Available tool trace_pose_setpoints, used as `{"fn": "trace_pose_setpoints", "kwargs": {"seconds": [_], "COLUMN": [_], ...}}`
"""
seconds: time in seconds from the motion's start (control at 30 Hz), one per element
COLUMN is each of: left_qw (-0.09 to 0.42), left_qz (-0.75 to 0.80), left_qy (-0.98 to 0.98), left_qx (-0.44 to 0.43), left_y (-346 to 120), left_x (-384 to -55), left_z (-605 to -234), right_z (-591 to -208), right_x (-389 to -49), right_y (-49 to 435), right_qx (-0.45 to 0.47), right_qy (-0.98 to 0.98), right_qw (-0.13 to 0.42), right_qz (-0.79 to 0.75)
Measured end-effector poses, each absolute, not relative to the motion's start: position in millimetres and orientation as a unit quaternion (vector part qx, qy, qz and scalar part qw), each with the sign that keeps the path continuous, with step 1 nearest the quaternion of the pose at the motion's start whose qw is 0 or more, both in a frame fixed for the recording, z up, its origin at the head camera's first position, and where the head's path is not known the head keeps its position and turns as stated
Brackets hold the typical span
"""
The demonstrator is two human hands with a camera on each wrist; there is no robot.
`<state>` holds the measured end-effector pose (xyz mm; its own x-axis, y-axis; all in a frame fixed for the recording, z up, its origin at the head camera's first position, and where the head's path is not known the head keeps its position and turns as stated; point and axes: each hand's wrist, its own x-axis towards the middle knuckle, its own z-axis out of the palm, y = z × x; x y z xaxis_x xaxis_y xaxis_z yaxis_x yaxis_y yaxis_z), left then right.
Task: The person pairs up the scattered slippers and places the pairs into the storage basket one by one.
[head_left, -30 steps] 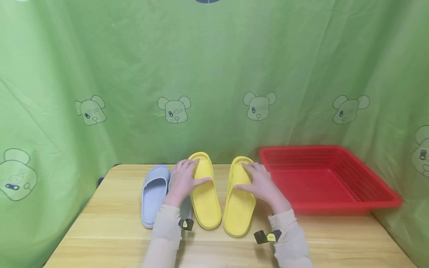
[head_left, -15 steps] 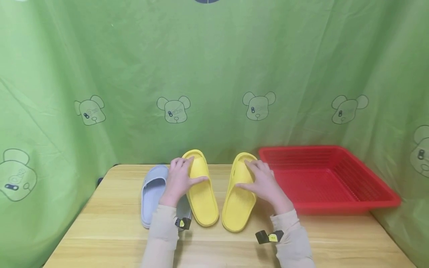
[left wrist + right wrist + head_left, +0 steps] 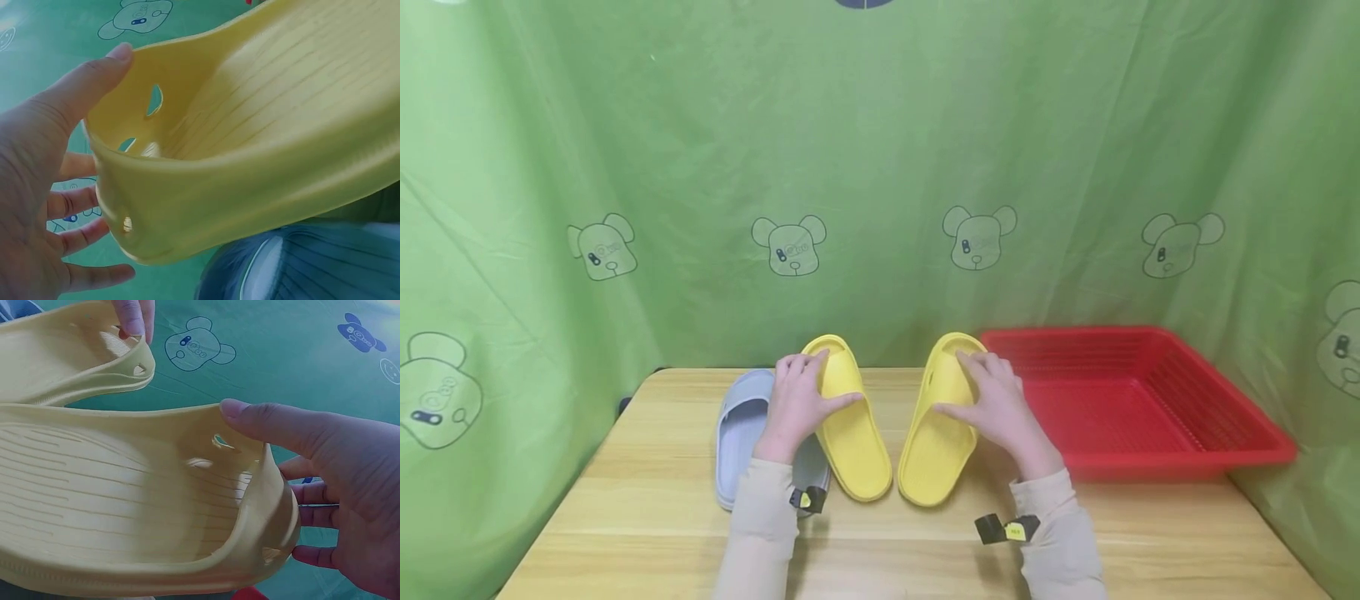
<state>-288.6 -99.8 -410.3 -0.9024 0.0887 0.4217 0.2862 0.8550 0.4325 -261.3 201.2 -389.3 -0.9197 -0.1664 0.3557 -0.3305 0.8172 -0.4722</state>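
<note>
Left of the red basket (image 3: 1180,460), the nearer yellow slipper (image 3: 936,457) is gripped by its strap in the right hand (image 3: 1000,406), and the farther yellow slipper (image 3: 854,450) likewise in the left hand (image 3: 796,406), toes angled apart. Farthest from the basket, blue-grey slippers (image 3: 743,437), partly hidden by the left sleeve (image 3: 762,525), lie on the table (image 3: 625,525); behind it hangs a green curtain (image 3: 880,150).

The left yellow slipper (image 3: 856,450) and the right yellow slipper (image 3: 934,458), open-toed with slotted straps and grooved insoles facing up, were held by their straps. Their heels, near each other but apart, pointed toward the table's (image 3: 895,558) near edge; their toes splayed outward, overlapping its far edge in view.
</note>
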Motion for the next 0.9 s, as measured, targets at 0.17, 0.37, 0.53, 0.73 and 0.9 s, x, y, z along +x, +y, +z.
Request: {"fn": "trace_pose_setpoints", "kwargs": {"seconds": [0.17,0.37,0.53,0.73,0.9], "left_qw": [0.184,0.180,0.195,0.234,0.275], "left_qz": [-0.255,-0.264,-0.264,-0.272,-0.266], "left_qy": [-0.945,-0.944,-0.942,-0.932,-0.923], "left_qx": [-0.091,-0.080,-0.073,-0.059,-0.047], "left_y": [-100.2,-101.0,-102.1,-103.1,-103.0], "left_x": [-288.3,-286.9,-287.2,-289.1,-289.1], "left_z": [-409.3,-407.1,-407.0,-408.8,-408.8], "right_z": [-387.5,-384.6,-381.6,-379.4,-379.4], "right_x": [-261.1,-260.0,-258.0,-257.2,-257.2], "right_y": [203.6,206.4,208.0,208.0,207.1], "right_qx": [0.127,0.117,0.106,0.089,0.071], "right_qy": [-0.938,-0.933,-0.928,-0.923,-0.916], "right_qw": [0.171,0.198,0.219,0.244,0.257], "right_qz": [0.273,0.277,0.283,0.285,0.300]}}
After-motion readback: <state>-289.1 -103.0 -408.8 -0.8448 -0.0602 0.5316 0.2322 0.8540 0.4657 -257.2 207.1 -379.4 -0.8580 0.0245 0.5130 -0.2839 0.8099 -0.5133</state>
